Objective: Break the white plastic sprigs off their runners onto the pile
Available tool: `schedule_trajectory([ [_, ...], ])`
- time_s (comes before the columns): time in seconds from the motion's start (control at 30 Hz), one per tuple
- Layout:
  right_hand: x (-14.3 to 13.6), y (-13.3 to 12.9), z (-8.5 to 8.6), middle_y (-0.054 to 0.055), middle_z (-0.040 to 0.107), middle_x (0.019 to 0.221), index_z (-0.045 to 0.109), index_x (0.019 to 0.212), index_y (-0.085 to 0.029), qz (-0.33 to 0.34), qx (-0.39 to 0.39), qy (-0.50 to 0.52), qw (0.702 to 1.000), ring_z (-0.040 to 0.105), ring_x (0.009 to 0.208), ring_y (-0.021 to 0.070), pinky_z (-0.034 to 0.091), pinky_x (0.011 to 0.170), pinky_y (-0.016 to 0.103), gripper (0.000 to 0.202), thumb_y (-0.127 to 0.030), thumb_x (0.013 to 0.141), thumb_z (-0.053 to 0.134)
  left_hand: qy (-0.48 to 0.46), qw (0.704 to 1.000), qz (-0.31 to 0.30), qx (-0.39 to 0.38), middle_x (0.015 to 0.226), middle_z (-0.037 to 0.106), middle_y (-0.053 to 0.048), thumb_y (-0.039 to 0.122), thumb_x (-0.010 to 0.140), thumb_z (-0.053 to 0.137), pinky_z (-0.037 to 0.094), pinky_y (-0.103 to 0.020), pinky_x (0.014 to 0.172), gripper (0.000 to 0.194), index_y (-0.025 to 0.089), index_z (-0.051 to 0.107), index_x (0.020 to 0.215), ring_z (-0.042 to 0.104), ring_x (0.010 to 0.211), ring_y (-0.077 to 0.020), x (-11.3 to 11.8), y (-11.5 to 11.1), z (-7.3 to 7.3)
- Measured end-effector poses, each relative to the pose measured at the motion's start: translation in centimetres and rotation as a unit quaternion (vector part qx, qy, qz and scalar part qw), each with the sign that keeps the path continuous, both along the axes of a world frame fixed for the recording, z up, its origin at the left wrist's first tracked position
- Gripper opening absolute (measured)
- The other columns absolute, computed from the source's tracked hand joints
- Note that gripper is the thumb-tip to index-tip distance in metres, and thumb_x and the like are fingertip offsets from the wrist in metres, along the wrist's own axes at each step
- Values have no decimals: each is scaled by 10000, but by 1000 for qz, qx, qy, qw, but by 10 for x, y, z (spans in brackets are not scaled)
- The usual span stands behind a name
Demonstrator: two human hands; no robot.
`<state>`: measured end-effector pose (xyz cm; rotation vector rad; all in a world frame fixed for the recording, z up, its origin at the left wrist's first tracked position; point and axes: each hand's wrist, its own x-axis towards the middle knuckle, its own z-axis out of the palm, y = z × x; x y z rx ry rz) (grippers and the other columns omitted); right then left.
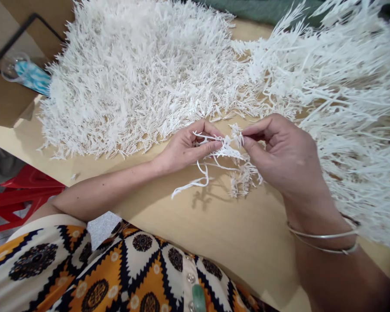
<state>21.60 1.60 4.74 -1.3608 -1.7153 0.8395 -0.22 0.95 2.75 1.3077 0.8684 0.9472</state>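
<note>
My left hand [190,147] pinches a branching white plastic sprig [229,149] between thumb and fingers, its thin bare stems dangling below toward the table. From the right, my right hand [279,149] closes thumb and forefinger on a feathery tip [237,133] of the same white strands. A small tuft [242,182] of short white pieces lies or hangs just under the hands; I cannot tell which. Beyond both hands spreads a large heap of short white needle-like pieces [143,73]. Longer white plastic branches [351,95] are piled at the right, close to my right wrist.
The pale wooden table [188,234] runs under everything. At the far left stands a cardboard box [6,104] with a clear plastic cup [16,67] and a blue-and-white striped item [34,77] nearby. A red plastic stool [22,195] is beside the table's left edge.
</note>
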Motion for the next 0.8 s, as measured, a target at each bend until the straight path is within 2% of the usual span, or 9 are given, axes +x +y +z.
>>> schedule_trajectory([
  [0.13,9,11,-8,13,709,844,680,881,-261,-79,69,-51,993,658,768,191,554,784,397,106,-174,820,679,2,1000,-13,1,854,677,5,477,922,768,490,-185,655,358,169,613,1018,612,723,-66,-3,-2,-1],
  [0.23,23,18,-5,31,710,851,689,905,-265,-140,89,-83,983,657,750,213,562,773,425,79,-222,841,704,5,999,-29,16,855,656,11,419,946,749,489,-175,647,301,164,607,1020,595,709,-53,-4,-2,-1],
  [0.3,25,17,2,47,738,920,724,979,-255,-123,94,-111,982,686,813,220,578,830,439,102,-254,890,675,7,1000,-21,22,863,647,14,378,958,734,493,-172,659,259,166,602,1026,591,716,-50,-3,-1,-2],
  [0.4,15,7,12,78,751,1029,748,1056,-232,-60,100,-126,985,715,943,230,579,897,437,184,-338,962,631,19,999,10,36,904,649,6,349,949,740,513,-178,702,237,173,604,1030,601,760,-58,-1,-1,-4],
  [0.5,1,-7,18,56,748,1005,726,1170,-255,-5,55,-104,993,718,944,235,570,882,424,294,-414,923,727,48,997,31,50,924,639,4,332,923,772,509,-176,692,247,174,618,1032,585,746,-54,1,-2,-4],
  [0.57,-3,-13,18,30,755,984,714,1202,-277,24,11,-99,995,719,914,228,561,839,401,354,-402,878,787,62,996,35,59,930,635,0,328,911,788,500,-172,672,257,170,623,1030,574,734,-53,1,-3,-4],
  [0.7,-4,-16,15,23,773,946,729,1098,-257,31,-8,-111,993,719,824,218,531,739,371,205,-349,915,717,59,995,41,63,933,643,-7,315,911,790,495,-165,671,258,162,622,1033,581,752,-56,1,-3,-4],
  [0.8,-4,-12,10,14,773,909,714,1092,-271,21,12,-149,989,716,792,219,522,758,385,156,-306,956,647,53,997,32,52,925,648,-3,320,910,790,494,-165,671,267,164,616,1039,581,746,-54,2,0,-5],
])
